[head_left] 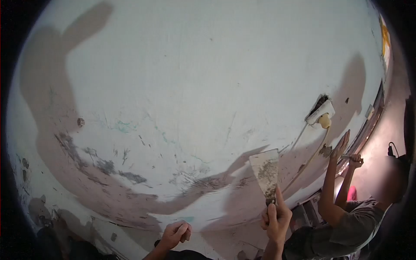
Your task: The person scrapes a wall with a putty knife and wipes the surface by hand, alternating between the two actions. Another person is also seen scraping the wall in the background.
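Note:
My right hand (276, 220) is closed around the handle of a putty knife (265, 171), its broad blade pointing up and smeared with dark grime. The blade overlaps the scuffed white wall (186, 86) in this view. Low in the middle, my left hand (176, 235) is curled into a loose fist in front of the wall's lower part, with no object showing in it. Dark scrape marks (203, 182) and patches of bare grey run across the wall ahead of both hands.
At the right a person (355, 225) in a dark shirt has one hand flat near the wall and the other around a thin tool. A socket plate (321, 113) with a plug and cord hangs from a hole in the wall. Shadows cover parts of the wall.

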`<state>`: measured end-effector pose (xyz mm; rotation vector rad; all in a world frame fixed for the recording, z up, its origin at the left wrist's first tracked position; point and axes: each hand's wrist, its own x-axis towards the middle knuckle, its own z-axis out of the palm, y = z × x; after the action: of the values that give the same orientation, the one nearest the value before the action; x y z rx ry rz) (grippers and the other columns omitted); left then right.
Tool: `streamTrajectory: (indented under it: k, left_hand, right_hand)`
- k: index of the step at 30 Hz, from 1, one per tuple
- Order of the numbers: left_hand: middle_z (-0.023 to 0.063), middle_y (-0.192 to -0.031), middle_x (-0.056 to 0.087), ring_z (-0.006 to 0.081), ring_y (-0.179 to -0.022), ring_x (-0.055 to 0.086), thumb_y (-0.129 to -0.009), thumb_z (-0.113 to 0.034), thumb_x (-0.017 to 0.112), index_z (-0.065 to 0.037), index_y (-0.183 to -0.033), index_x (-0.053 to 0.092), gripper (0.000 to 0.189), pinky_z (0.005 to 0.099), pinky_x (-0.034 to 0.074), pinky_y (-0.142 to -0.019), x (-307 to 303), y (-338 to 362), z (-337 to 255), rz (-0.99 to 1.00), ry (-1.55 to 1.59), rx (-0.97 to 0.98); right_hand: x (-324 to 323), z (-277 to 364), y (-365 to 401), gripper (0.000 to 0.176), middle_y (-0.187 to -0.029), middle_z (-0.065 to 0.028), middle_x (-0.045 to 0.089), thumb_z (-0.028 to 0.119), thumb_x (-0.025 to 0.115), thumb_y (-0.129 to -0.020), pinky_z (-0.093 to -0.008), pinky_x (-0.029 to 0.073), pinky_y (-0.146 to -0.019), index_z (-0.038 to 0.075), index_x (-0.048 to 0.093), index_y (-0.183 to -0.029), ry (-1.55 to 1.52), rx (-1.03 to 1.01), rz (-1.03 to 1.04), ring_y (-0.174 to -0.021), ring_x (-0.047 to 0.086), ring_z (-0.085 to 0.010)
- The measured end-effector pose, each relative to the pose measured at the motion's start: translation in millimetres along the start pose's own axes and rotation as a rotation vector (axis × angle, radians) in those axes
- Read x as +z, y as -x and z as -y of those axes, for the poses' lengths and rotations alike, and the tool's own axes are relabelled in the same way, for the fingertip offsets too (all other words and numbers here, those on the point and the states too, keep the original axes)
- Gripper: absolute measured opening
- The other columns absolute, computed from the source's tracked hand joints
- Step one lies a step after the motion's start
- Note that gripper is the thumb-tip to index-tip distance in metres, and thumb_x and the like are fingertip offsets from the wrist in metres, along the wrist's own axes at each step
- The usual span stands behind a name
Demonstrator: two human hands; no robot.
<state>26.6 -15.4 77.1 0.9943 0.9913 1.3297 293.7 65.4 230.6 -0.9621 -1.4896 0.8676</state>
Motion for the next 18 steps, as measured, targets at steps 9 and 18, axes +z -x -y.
streamTrajectory:
  k: [9, 18]
  left_hand:
    - [0.0025, -0.063, 0.057, 0.0073, -0.049, 0.046, -0.103, -0.029, 0.044, -0.002, -0.088, 0.062, 0.036, 0.0226, 0.037, -0.046, 2.2, -1.1, 0.5, 0.011, -0.021, -0.027]
    - [0.0041, -0.06, 0.056, 0.0081, -0.044, 0.042, -0.103, -0.025, 0.044, -0.001, -0.086, 0.06, 0.033, 0.0236, 0.034, -0.042, -8.8, 4.1, 4.4, -0.109, -0.02, 0.02]
  right_hand:
    - [-4.2, -1.7, -3.1, 0.053, -0.056, 0.0043, 0.038, 0.021, 0.053, -0.1, -0.0247, 0.025, -0.038, -0.002, 0.036, -0.145, -0.14, -0.023, -0.07, -0.044, 0.032, -0.0039]
    - [-6.8, 2.4, -20.1, 0.053, -0.054, 0.0054, 0.036, 0.02, 0.05, -0.101, -0.0235, 0.02, -0.037, -0.002, 0.033, -0.146, -0.094, -0.084, -0.05, -0.042, 0.027, -0.0024]
